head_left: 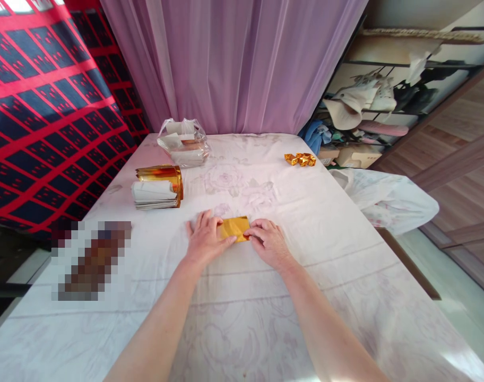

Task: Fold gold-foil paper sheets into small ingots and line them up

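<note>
- Your left hand (204, 237) lay flat and your right hand (268, 241) pinched the small folded gold foil sheet (234, 228), mid-desk (345, 223), near you.
- Uneven pressing could have skewed the crease; the slick foil might have slid on the cloth.
- A sweeping left forearm could have toppled the stack of gold-backed papers (157, 187), far left.

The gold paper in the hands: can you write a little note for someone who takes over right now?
Left hand: flat on the table, fingers pressing the left part of the gold paper.
Right hand: fingertips pinching the paper's right edge.
The paper lies on the white tablecloth, already folded into a small rectangle.
Stack of gold sheets sits to the left; a clear bag is behind it.
Done: a few small folded gold pieces lie at the far right edge.
Left: this piece is not yet shaped like those; the stack remains.
</note>
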Demonstrator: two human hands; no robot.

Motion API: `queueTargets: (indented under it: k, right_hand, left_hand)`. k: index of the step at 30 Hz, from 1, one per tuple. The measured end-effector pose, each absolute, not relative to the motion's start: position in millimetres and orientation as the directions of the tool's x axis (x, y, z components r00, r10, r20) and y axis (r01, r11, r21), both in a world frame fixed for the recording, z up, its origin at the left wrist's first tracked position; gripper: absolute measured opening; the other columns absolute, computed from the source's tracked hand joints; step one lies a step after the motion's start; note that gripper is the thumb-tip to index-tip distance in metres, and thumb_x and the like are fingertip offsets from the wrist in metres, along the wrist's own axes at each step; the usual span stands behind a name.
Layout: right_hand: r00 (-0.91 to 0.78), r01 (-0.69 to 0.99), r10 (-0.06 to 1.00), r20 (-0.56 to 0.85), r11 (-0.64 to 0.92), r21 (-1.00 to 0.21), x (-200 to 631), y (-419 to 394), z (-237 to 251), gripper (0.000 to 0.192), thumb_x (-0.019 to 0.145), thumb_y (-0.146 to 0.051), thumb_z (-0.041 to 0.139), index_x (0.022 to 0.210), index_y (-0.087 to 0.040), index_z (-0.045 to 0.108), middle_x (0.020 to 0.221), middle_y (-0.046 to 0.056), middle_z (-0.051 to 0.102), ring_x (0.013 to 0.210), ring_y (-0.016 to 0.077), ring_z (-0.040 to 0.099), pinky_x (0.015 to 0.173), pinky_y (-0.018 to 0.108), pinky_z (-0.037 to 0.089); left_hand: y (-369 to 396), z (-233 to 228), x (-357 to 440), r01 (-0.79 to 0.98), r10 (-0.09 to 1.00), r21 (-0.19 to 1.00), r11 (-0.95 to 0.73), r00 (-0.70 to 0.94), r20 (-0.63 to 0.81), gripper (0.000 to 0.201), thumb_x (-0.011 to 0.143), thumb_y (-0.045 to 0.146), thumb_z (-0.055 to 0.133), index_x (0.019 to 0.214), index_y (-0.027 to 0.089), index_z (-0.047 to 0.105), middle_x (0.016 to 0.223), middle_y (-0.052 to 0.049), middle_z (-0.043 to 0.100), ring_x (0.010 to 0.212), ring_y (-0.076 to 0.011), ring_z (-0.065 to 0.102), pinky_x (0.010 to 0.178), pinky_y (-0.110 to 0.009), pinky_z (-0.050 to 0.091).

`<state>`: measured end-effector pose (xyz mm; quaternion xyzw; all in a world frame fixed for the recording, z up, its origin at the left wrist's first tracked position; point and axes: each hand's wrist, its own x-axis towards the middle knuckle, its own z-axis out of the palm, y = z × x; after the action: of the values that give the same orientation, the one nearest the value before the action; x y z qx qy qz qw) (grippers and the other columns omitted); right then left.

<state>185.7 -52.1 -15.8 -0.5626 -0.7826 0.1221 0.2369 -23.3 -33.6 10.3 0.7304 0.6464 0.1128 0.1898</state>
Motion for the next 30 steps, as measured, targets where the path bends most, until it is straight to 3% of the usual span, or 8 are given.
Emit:
queueTargets:
  k: [4,19,30]
  right_hand:
    - [-0.256,0.837,0.934,0.248,0.343,-0.427,185,-53,-17,0.025,0.086,-0.013,0.056,0.097,-0.029,0.073,0.108,0.003,0.064,0.103,0.0196,0.056,0.085,0.034,0.039]
    - [-0.251,0.835,0.925,0.285,0.356,-0.419,183,-54,-18,0.023,0.088,-0.015,0.056,0.097,-0.028,0.073,0.107,0.003,0.064,0.101,0.0201,0.056,0.084,0.035,0.039]
    - [-0.267,0.807,0.924,0.275,0.370,-0.461,185,-51,-20,0.023,0.087,-0.014,0.056,0.096,-0.028,0.072,0.106,0.004,0.065,0.099,0.0210,0.056,0.083,0.035,0.039]
  left_hand:
    - [-36,7,-12,0.908,0.993,0.415,-0.053,0.093,-0.078,0.053,0.075,0.056,0.068,0.113,0.023,0.053,0.152,-0.015,0.035,0.146,-0.0344,0.022,0.115,-0.066,0.005]
    - [-29,14,-39,0.890,0.959,0.422,-0.174,0.251,-0.134,0.054,0.073,0.041,0.067,0.122,0.025,0.053,0.153,-0.012,0.037,0.145,-0.0297,0.027,0.117,-0.059,0.014]
    - [-24,20,-60,0.867,0.908,0.423,-0.263,0.370,-0.195,0.057,0.075,0.033,0.064,0.131,0.030,0.053,0.160,-0.008,0.029,0.150,-0.0244,0.019,0.119,-0.052,0.018]
